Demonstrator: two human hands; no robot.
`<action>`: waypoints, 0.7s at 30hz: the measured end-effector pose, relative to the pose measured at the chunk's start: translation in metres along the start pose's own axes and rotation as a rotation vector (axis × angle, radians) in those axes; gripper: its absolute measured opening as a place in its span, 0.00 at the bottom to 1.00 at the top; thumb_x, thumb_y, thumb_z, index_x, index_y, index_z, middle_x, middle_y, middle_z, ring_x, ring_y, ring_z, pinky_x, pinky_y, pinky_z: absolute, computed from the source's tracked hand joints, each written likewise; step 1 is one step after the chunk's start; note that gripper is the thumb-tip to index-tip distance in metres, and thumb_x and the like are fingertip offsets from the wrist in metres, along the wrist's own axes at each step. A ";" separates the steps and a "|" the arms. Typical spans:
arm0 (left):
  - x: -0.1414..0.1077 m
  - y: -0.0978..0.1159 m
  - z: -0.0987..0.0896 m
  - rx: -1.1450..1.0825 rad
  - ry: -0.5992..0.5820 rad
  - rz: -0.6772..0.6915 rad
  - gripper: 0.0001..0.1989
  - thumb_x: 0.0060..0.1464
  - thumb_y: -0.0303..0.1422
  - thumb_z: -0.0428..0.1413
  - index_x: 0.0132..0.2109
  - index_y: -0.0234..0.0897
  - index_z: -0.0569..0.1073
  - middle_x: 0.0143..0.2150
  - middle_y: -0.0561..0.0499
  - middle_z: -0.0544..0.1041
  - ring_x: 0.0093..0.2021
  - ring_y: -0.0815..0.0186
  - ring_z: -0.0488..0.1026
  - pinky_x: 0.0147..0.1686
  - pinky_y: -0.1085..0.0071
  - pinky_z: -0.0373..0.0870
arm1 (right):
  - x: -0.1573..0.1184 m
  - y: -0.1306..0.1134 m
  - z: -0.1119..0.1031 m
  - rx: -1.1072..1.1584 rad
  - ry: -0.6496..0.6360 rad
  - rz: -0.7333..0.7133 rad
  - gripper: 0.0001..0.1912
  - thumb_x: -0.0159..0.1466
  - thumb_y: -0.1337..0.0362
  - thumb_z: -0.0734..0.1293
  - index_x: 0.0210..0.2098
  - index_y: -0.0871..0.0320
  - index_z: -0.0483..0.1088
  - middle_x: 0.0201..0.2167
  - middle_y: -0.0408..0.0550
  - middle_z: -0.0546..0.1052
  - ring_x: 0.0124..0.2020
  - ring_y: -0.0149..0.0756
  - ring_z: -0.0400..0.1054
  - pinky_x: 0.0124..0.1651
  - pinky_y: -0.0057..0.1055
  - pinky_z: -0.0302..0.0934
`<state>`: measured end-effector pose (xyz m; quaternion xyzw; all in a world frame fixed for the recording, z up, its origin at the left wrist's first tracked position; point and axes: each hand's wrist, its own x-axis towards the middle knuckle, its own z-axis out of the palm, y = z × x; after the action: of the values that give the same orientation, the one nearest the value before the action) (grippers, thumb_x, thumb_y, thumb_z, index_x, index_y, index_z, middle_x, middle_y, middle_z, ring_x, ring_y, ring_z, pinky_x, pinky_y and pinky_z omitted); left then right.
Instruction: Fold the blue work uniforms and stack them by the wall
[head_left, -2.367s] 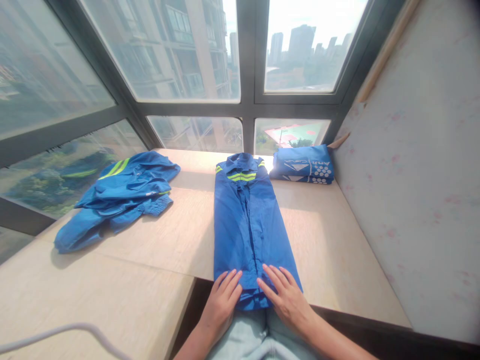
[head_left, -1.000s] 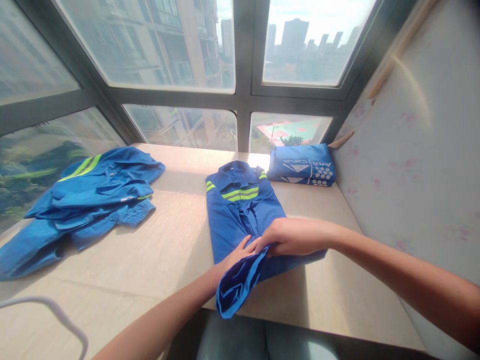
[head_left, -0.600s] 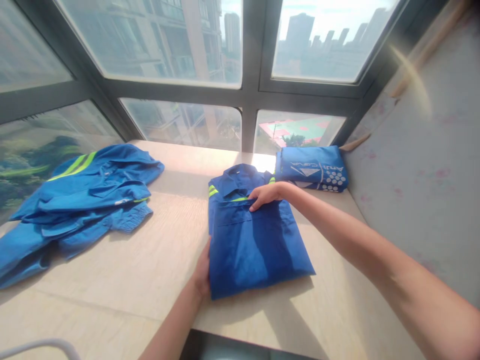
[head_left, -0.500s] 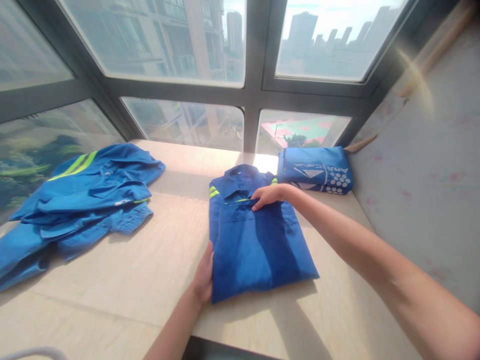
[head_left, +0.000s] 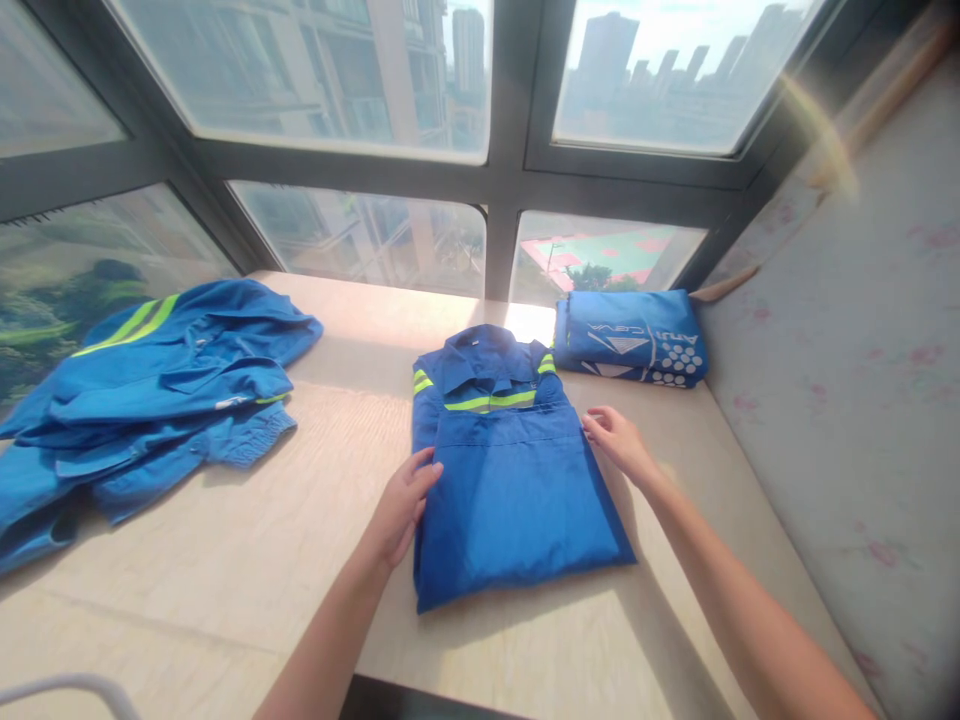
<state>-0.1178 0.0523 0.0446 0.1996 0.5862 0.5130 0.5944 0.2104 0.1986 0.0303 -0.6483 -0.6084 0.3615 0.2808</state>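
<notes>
A blue work jacket (head_left: 517, 500) with yellow-green and grey stripes lies folded on the pale wooden surface, its collar toward the window. My left hand (head_left: 405, 500) touches its left edge, fingers apart and fingertips resting on the cloth. At the upper right edge of the folded part is my right hand (head_left: 619, 440), its thumb and fingers slightly apart beside the fabric. Neither hand grips anything.
A crumpled blue garment (head_left: 172, 380) with yellow-green stripes lies at the left. Behind the jacket at the right sits a folded blue bundle (head_left: 630, 335) with white print, near the flowered wall (head_left: 862, 400). Windows rise behind the wooden surface (head_left: 300, 560).
My right hand has moved off the jacket's chest to its right edge, uncovering the stripe. My left hand has slid up along the left edge, toward the collar.
</notes>
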 end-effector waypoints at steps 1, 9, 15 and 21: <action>0.008 0.003 0.002 0.037 0.008 0.013 0.34 0.50 0.43 0.68 0.61 0.38 0.70 0.53 0.41 0.80 0.51 0.55 0.79 0.51 0.62 0.75 | -0.007 0.008 -0.001 0.084 -0.048 0.072 0.20 0.64 0.51 0.66 0.48 0.59 0.75 0.39 0.54 0.81 0.37 0.42 0.76 0.37 0.34 0.70; 0.039 -0.004 0.020 0.318 0.049 0.246 0.29 0.44 0.45 0.68 0.50 0.33 0.76 0.49 0.40 0.81 0.51 0.49 0.78 0.53 0.55 0.72 | -0.018 0.002 0.008 0.259 -0.089 0.088 0.25 0.58 0.50 0.71 0.49 0.60 0.74 0.43 0.55 0.81 0.42 0.43 0.76 0.40 0.33 0.70; 0.025 -0.005 0.017 0.295 0.108 0.319 0.28 0.46 0.46 0.66 0.51 0.34 0.77 0.51 0.41 0.80 0.54 0.48 0.76 0.56 0.54 0.70 | -0.026 -0.011 0.016 0.330 -0.213 -0.011 0.23 0.55 0.53 0.71 0.46 0.59 0.74 0.43 0.53 0.81 0.43 0.47 0.76 0.44 0.37 0.70; 0.010 0.002 0.012 0.212 0.064 0.339 0.31 0.49 0.48 0.64 0.56 0.35 0.73 0.53 0.40 0.80 0.53 0.48 0.77 0.54 0.54 0.71 | -0.028 -0.010 0.026 0.287 -0.090 -0.136 0.25 0.59 0.55 0.67 0.53 0.59 0.71 0.47 0.52 0.80 0.47 0.46 0.75 0.51 0.39 0.68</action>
<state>-0.1094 0.0659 0.0439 0.3405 0.6136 0.5470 0.4565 0.1835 0.1697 0.0265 -0.5421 -0.6048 0.4537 0.3667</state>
